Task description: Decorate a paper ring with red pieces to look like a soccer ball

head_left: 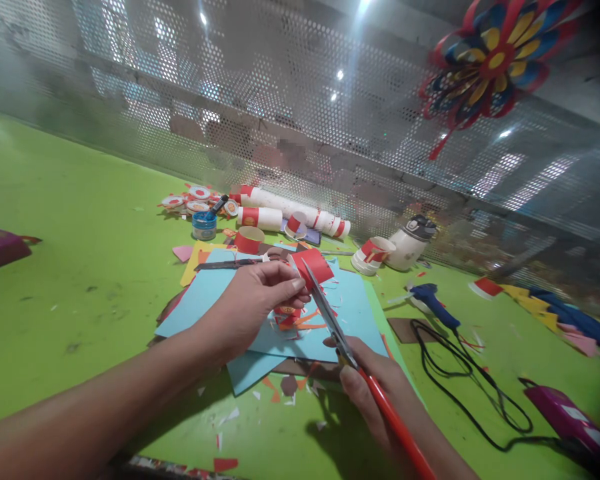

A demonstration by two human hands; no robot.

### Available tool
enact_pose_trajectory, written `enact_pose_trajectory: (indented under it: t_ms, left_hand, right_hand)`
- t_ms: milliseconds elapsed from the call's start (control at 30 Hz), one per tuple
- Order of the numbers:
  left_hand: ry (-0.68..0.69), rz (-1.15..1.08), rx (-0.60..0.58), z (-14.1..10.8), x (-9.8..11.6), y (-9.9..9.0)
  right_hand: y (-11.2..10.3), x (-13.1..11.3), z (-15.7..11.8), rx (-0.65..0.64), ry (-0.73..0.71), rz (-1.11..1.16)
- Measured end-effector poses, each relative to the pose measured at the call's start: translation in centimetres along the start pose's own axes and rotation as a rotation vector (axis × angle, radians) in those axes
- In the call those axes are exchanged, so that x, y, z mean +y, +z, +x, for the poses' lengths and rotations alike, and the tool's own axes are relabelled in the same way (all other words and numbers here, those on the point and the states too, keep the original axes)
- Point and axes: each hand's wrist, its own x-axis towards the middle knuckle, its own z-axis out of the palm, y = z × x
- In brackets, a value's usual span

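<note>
My left hand (253,300) pinches a small red paper piece (316,267) above the light-blue sheets (280,340). My right hand (373,380) is closed round the red-handled scissors (336,330), whose blades reach up to the red piece. Below my left fingers, a red item with a yellow mark (287,315) lies on the blue sheets among orange and white scraps. Another pair of dark scissors (220,265) rests at the sheets' upper left edge, partly behind my left hand.
Behind the sheets are stacked paper cups (297,205), a blue jar (204,227), a red cup ring (249,240) and a white bottle (411,245). At right lie a blue glue gun (435,305) with black cable and a purple case (565,413). A perforated screen (260,87) stands behind.
</note>
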Motion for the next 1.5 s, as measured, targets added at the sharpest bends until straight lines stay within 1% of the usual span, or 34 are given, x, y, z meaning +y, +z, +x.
enact_pose_trajectory:
  t_ms: [200, 400, 800, 1100, 1300, 1500]
  left_hand:
    - [-0.007, 0.004, -0.004, -0.02, -0.01, 0.03]
    - [-0.011, 0.002, -0.001, -0.1, 0.11, 0.05]
    - [-0.011, 0.003, 0.002, -0.05, 0.06, 0.05]
    - [-0.026, -0.004, -0.001, -0.02, 0.08, -0.03]
    - [-0.033, -0.002, 0.013, 0.0, 0.16, 0.04]
    - [-0.064, -0.016, 0.021, 0.06, 0.33, 0.05]
  right_hand:
    - [0.04, -0.02, -0.05, -0.01, 0.03, -0.002]
    - [0.38, -0.1, -0.08, 0.037, -0.002, -0.007]
    - [0.53, 0.42, 0.08, 0.043, -0.027, -0.035]
    - [0.54, 0.21, -0.09, 0.024, 0.038, -0.031]
    - [0.44, 0.18, -0.13, 0.042, -0.012, -0.106]
    - [0.52, 0.53, -0.08, 0.054, -0.029, -0.084]
